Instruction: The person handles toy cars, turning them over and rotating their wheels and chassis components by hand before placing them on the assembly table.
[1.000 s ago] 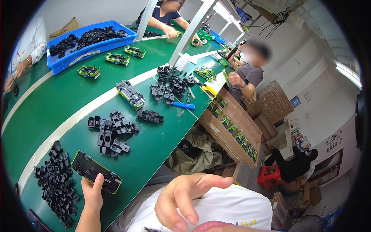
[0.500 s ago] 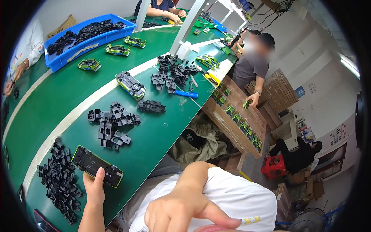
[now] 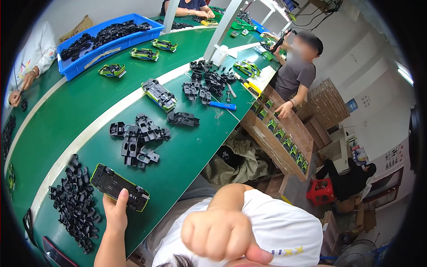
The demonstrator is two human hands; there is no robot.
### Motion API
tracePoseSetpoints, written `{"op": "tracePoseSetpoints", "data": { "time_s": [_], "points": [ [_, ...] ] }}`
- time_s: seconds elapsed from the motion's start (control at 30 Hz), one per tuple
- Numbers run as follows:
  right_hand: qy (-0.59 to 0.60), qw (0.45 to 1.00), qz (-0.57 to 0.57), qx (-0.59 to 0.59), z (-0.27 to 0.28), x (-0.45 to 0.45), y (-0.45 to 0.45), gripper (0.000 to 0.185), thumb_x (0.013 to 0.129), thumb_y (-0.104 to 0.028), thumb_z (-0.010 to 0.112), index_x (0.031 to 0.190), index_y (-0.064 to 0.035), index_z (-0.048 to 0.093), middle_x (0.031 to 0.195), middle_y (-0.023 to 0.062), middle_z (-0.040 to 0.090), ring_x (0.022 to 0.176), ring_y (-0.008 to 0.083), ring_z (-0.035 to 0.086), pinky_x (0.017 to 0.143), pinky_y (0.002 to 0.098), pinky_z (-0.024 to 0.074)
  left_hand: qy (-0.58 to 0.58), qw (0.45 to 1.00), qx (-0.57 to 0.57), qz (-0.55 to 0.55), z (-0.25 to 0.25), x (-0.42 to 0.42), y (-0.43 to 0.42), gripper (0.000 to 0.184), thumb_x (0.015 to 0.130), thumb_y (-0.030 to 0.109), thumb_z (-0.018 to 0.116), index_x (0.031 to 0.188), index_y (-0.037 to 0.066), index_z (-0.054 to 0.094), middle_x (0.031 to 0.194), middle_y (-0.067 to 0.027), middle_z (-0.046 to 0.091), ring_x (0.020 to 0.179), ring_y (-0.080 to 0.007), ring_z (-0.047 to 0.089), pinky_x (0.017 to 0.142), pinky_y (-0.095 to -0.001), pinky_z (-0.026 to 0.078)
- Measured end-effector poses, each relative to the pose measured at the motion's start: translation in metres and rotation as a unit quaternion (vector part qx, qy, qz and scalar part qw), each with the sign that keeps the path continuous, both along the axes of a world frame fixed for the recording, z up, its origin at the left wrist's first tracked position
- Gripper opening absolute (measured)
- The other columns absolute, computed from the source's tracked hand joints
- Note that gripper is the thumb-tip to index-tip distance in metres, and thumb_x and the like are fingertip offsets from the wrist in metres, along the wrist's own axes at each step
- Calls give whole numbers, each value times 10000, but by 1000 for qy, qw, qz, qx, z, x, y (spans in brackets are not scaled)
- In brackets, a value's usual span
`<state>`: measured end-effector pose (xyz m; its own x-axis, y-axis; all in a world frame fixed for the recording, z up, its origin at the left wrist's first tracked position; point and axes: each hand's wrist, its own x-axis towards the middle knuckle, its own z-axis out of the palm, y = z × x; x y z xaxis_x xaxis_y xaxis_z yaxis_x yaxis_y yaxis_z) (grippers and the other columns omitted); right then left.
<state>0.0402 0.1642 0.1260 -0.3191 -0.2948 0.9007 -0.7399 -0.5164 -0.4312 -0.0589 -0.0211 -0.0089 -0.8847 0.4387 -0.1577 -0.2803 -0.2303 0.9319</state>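
My left hand grips a toy car, turned upside down so its black underside and wheels face up, with a green edge showing. Close to my face, my right hand is curled into a fist with the thumb stuck out; nothing shows in it. Left of the held car lies a heap of small black plastic parts. Beyond it are several larger black car-interior pieces, and a single similar piece. Another overturned toy car rests farther up the green table.
A blue bin of black parts stands across the curved green table. Near a metal post lie a blue-handled tool and yellow-handled tool. To the right, a co-worker reaches over a wooden crate of toy cars.
My right hand has turned and closed more tightly into a fist near my face. The view has shifted slightly; my left hand still holds the car. The co-worker's hand now shows no car.
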Motion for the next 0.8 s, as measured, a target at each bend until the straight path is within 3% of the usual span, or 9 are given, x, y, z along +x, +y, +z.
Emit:
{"op": "tracePoseSetpoints", "data": {
  "time_s": [0.1,0.17,0.23,0.3,0.33,0.4,0.5,0.67,0.8],
  "points": [
    [-102,993,-45,-33,-3,-6,15,387,953,-360,503,708,-62,540,738,57,568,637,258,557,585,359,418,-3,1000,3,-18,-1,-1,-3,317,877,218,646,1078,3,528,981,-58,605,864,-137,587,792,-287,471],
    [4,891,-409,197,15,-16,5,195,878,-235,552,831,-49,588,961,124,599,852,280,587,726,408,455,19,999,0,-41,-3,-5,-4,310,877,217,657,1066,0,540,961,-65,620,839,-140,602,780,-293,481],
    [162,819,-480,268,30,-9,-4,170,837,-142,567,917,-20,655,1093,195,627,998,307,614,811,422,487,-21,999,-10,-48,-4,-4,-6,292,883,205,648,1059,-2,541,953,-67,625,833,-139,607,777,-294,487],
    [284,807,-385,346,38,3,-3,271,796,-210,564,958,4,602,1117,159,571,1032,299,555,870,487,455,-14,999,-9,-38,3,-3,-5,283,892,186,631,1071,-4,522,962,-68,610,845,-139,607,773,-290,491],
    [265,849,-381,253,43,-3,-6,197,852,-151,524,896,29,591,1036,132,616,921,253,600,780,393,508,-13,1000,7,-28,2,-1,-2,293,889,189,634,1076,-3,516,966,-66,605,853,-141,605,779,-293,489],
    [336,800,-490,80,25,-20,-28,248,906,-186,519,764,3,593,915,117,631,724,229,567,622,330,450,-12,1000,3,-18,1,-2,-4,309,884,196,641,1080,-2,508,969,-63,598,867,-146,601,793,-300,485],
    [302,821,-464,140,23,5,-13,132,847,-32,522,798,16,635,1016,97,650,728,216,563,612,294,443,-10,1000,5,-17,2,-1,-1,330,874,200,652,1093,-7,518,1000,-66,604,901,-153,595,820,-306,474],
    [312,854,-390,144,23,-1,1,139,842,4,543,762,51,647,960,141,681,599,213,548,506,260,406,0,999,-11,-30,14,0,2,301,866,214,650,1047,-18,589,990,-72,638,893,-157,607,827,-318,476],
    [310,896,-316,4,15,-18,16,127,844,-102,581,869,-22,676,836,112,662,603,175,609,640,275,484,0,999,-19,-28,13,0,3,329,874,216,663,1092,0,545,1006,-68,622,925,-160,597,833,-324,477]
  ]
}}
